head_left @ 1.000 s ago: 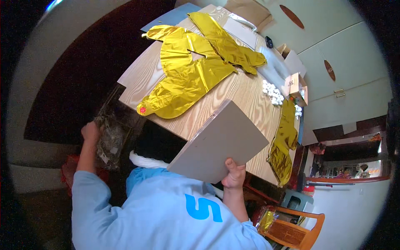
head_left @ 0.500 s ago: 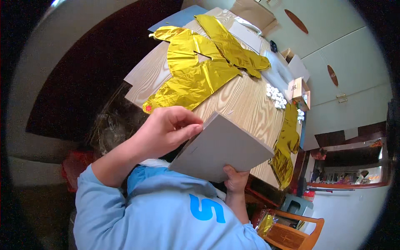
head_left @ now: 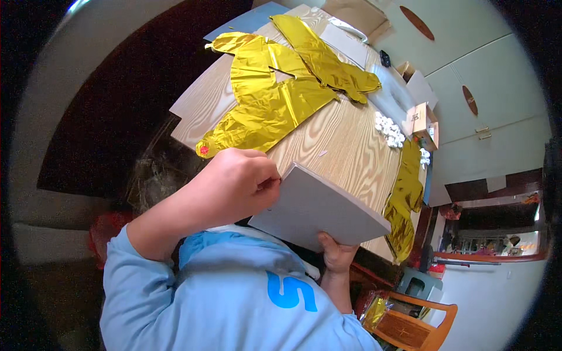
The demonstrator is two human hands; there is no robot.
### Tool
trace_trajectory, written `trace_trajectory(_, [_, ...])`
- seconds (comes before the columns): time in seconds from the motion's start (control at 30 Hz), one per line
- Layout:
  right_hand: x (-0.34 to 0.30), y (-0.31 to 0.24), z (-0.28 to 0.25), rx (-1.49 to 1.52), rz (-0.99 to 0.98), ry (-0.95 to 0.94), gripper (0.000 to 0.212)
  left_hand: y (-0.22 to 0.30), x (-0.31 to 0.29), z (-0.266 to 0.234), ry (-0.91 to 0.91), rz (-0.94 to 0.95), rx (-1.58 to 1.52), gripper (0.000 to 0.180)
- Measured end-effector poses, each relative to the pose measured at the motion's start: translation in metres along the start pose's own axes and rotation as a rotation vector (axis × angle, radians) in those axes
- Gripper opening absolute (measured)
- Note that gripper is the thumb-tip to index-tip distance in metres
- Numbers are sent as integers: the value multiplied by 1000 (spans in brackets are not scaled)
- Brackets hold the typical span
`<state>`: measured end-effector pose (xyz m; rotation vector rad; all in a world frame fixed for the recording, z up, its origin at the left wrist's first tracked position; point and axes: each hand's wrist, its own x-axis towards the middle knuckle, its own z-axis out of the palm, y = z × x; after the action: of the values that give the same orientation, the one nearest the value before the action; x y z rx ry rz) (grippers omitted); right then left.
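Observation:
My right hand (head_left: 338, 253) grips a flat grey board (head_left: 319, 205) by its lower right edge, thumb on the face turned toward me. The board tilts in front of my chest, its pale upper edge showing some thickness. My left hand (head_left: 246, 181) is closed with curled fingers beside the board's upper left corner. What those fingers hold, if anything, is hidden. Beyond my hands, a large gold foil balloon (head_left: 257, 88), flat and uninflated, lies on the wood-grain table (head_left: 336, 149).
Another flat gold foil balloon (head_left: 328, 55) overlaps at the back; one more gold foil piece (head_left: 404, 202) lies along the right edge. White clustered pieces (head_left: 389, 130) sit near a small cardboard box (head_left: 421, 124). A wooden chair (head_left: 410, 327) stands at the lower right.
My left hand's fingers have curled inward and turned at the board's upper left corner. The board has shifted slightly right and down, still in my right hand.

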<state>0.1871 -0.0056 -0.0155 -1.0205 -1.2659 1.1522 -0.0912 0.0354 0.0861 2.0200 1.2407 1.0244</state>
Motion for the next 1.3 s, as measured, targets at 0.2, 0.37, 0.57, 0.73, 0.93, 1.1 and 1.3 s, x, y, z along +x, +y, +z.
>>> trace_trajectory(0.2, [-6,9,-9,-92,38,3,56,-4,5,1,-31,59,39,11])
trace_trajectory(0.37, [-5,20,2,-24,-14,88,62,-16,5,12,-24,2,-58,13])
trace_trajectory(0.57, [4,21,-5,235,68,92,67,-28,-9,20,109,-205,-338,7])
trace_trajectory(0.73, [0,28,-5,199,104,54,66,-13,-6,13,134,-142,-384,6])
trace_trajectory(0.93, [0,19,-2,63,42,36,64,-8,-8,10,142,-106,-177,5])
trace_trajectory(1.1, [-7,27,1,29,-15,62,63,-25,-7,17,256,-14,204,10])
trace_trajectory(1.3, [4,8,10,414,182,159,49,-71,-32,-39,876,-137,626,26])
